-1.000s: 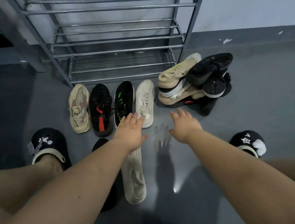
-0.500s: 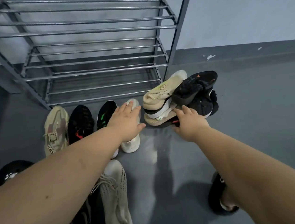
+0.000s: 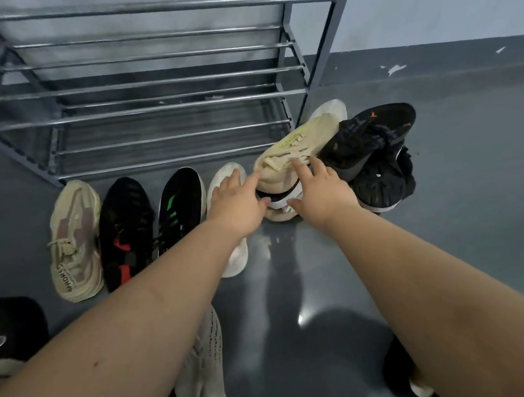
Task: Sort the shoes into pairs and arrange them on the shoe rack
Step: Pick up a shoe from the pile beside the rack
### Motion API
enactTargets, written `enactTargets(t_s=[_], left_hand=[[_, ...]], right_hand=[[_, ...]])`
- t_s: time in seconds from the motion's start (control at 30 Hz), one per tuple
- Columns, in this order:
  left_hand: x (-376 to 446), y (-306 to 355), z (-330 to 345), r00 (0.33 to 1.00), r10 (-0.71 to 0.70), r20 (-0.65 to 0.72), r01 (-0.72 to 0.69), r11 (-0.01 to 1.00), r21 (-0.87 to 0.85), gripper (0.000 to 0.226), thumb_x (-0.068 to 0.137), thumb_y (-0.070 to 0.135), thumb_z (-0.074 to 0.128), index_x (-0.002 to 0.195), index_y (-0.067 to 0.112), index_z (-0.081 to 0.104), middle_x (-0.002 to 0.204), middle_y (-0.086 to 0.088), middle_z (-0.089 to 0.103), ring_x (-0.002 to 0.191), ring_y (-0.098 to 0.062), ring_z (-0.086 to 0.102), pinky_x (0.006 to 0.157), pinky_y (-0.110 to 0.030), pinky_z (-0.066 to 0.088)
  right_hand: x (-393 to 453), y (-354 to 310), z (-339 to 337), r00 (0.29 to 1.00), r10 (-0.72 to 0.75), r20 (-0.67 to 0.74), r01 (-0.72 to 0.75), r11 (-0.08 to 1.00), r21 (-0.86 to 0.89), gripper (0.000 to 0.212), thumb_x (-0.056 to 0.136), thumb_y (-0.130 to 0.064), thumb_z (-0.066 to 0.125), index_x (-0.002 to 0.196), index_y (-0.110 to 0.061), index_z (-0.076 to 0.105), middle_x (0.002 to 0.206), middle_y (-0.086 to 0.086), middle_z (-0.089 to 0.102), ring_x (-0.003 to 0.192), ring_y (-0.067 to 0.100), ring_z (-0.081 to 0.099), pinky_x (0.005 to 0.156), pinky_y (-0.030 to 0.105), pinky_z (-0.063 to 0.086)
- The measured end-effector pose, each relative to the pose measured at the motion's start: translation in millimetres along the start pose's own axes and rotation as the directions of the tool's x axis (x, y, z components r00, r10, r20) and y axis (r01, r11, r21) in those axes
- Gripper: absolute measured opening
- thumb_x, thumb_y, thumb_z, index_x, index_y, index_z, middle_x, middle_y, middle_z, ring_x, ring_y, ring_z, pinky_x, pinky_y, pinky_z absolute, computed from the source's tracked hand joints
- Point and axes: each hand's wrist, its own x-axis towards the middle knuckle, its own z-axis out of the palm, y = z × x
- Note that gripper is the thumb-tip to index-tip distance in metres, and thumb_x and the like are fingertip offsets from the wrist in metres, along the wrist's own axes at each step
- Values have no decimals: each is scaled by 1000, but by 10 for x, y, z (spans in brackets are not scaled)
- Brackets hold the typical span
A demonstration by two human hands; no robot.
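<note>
on grey floor [image 3: 448,245], both hands reach piled shoes [image 3: 345,153] beside rack [image 3: 322,66].

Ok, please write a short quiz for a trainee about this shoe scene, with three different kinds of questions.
1. True or false: the rack already holds shoes.
2. How many shoes lie in the row before the rack? A) two B) four C) six
3. Fill in: both hands reach toward the ___ shoe on top of the pile.

Key:
1. False; its bars are bare.
2. B: tan shoe, black-red shoe, black-green shoe, white shoe.
3. Beige; left hand and right hand are at it.
</note>
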Motion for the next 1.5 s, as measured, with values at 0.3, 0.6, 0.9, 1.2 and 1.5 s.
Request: enactTargets(t_s=[0.3,0.6,0.9,1.2,1.5], left_hand=[[467,291,-5,939,-286,189,335,639,-692,66,97,39,43,151,14,14,148,-11,39,131,-29,42,103,-32,35],[647,125,105,927,-319,195,339,498,-798,34,97,32,45,126,18,50,112,-8,65,110,-29,59,101,-41,45],[500,114,72,957,-190,219,286,492,-823,32,93,23,56,121,8,50,104,-8,64,90,-19,62,83,-33,54],[-617,-300,-136,925,-118,360,379,333,-863,52,94,5,49,140,15,28,111,-17,55,79,-26,61,77,-34,53],[-2031,-926,225,894,-39,446,412,458,-787,52,93,4,50,136,28,33,112,-14,61,82,-23,61,80,-35,54]], right_hand=[[525,-132,89,993,63,95,-73,992,99,63,94,-20,43,151,-25,16,157,14,9,136,35,32,100,44,39],[517,-44,-3,998,61,20,-64,935,350,46,84,-39,67,120,-13,55,146,6,35,119,27,50,95,35,43],[158,101,-145,985,18,-171,68,874,481,41,71,-32,80,98,-8,61,101,-4,51,95,12,48,78,21,34],[-520,-226,27,991,113,71,-121,531,839,103,67,-38,83,149,-22,23,148,2,36,128,20,46,102,40,45],[-1561,-806,514,903,-69,424,-393,268,880,51,81,-26,73,123,-21,45,114,4,64,102,23,65,78,41,57]])
